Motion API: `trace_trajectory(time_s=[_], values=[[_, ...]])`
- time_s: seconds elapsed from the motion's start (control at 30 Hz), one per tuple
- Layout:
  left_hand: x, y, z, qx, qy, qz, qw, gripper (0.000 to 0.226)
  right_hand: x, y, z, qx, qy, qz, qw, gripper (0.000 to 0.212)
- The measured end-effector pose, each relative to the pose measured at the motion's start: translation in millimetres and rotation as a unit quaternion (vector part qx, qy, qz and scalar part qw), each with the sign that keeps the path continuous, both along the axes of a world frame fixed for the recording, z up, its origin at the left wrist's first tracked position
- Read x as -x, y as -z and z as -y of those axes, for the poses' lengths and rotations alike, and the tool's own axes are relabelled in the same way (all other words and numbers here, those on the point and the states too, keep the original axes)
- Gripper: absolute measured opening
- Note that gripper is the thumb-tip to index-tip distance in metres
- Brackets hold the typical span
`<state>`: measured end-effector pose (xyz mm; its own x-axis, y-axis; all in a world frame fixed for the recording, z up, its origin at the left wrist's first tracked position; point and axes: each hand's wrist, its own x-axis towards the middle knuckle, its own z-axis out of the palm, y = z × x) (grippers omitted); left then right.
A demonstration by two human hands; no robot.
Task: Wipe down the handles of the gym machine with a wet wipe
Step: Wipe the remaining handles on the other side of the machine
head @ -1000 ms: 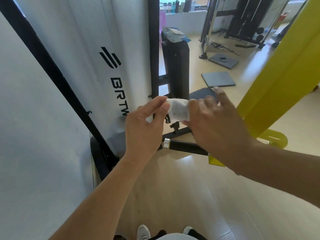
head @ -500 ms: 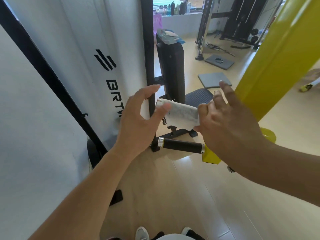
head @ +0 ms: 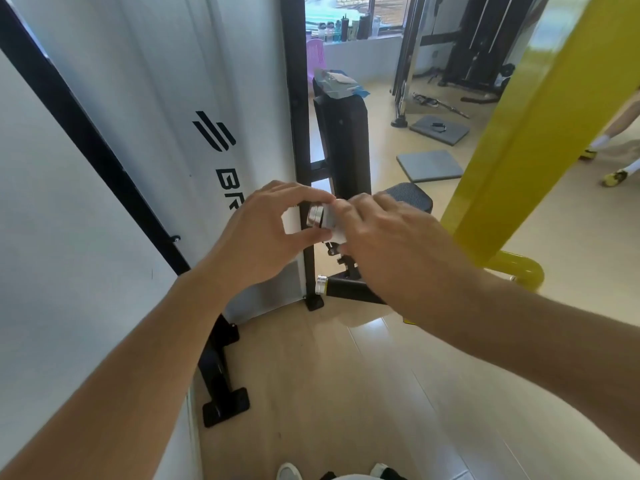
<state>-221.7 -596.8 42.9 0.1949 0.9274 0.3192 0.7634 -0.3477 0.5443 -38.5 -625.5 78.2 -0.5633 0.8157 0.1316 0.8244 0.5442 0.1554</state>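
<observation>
The white wet wipe [head: 336, 221] is wrapped over an upper handle of the gym machine, whose silver end cap [head: 314, 216] shows between my hands. My right hand [head: 391, 237] lies over the wipe and grips it around the handle, hiding the grip itself. My left hand [head: 266, 230] is curled at the capped end, with forefinger above and thumb below, pinching the wipe's left edge. A second handle [head: 346, 289], black with a silver cap, sticks out lower down, partly hidden by my right wrist.
A white machine panel [head: 156, 116] with a black frame stands at my left. A yellow beam [head: 512, 143] slants at the right. A black upright pad [head: 346, 140] and seat sit behind my hands. Grey mats [head: 429, 165] lie on the floor; another person's legs [head: 620, 147] are far right.
Both hands came together and brought the stretched wipe down onto the upper handle. The right hand has closed over it, and the view has shifted slightly.
</observation>
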Motion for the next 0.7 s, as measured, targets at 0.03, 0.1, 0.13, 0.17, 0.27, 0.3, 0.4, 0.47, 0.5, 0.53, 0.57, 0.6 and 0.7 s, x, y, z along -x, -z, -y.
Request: trace_trajectory(time_s=[0.03,0.1,0.13,0.17,0.27,0.3,0.4,0.47,0.5,0.53,0.57,0.6,0.7], values=[[1.7,1.9,1.9,0.011,-0.014,0.012,1.000,0.042,-4.8,-1.7,-2.9,0.016,0.012,0.003,1.000,0.043],[3.9,6.6,6.6,0.021,-0.039,0.060,0.997,0.036,-17.9,-6.7,-6.7,0.039,0.038,0.020,0.998,0.041],[3.9,8.9,8.9,0.018,-0.050,0.087,0.995,0.033,-22.3,-7.9,-6.9,0.039,0.048,0.035,0.997,0.039],[3.0,11.0,11.4,0.014,-0.059,0.109,0.992,0.030,-23.7,-8.4,-6.9,0.031,0.049,0.054,0.997,0.038],[-1.6,17.1,15.8,0.016,-0.071,0.142,0.987,0.030,-13.3,-5.9,-7.9,0.048,0.038,0.037,0.997,0.035],[-2.7,18.0,16.6,0.014,-0.071,0.147,0.986,0.030,-6.9,-4.4,-9.9,0.061,0.032,0.008,0.998,0.034],[-3.8,17.6,18.7,0.001,-0.069,0.163,0.984,0.029,10.4,4.6,-19.8,0.102,0.012,-0.067,0.992,0.039],[-4.7,15.9,20.9,0.003,-0.069,0.162,0.984,0.028,15.4,12.4,-21.7,0.122,0.008,-0.115,0.986,0.049],[-5.2,15.2,21.7,0.006,-0.069,0.163,0.984,0.028,14.6,16.9,-20.8,0.111,0.006,-0.142,0.984,0.055],[-5.3,14.9,22.0,0.009,-0.069,0.165,0.984,0.028,11.4,21.9,-17.8,0.084,0.004,-0.161,0.983,0.060],[-5.4,14.7,22.0,0.009,-0.068,0.163,0.984,0.028,6.3,27.8,-14.3,0.038,0.000,-0.169,0.985,0.061],[-5.5,14.9,21.7,0.008,-0.064,0.162,0.985,0.027,1.2,31.8,-9.4,-0.003,-0.003,-0.174,0.985,0.060],[-7.3,16.4,21.8,0.014,-0.062,0.170,0.983,0.026,-13.0,37.1,5.8,-0.043,-0.030,-0.226,0.973,0.055]])
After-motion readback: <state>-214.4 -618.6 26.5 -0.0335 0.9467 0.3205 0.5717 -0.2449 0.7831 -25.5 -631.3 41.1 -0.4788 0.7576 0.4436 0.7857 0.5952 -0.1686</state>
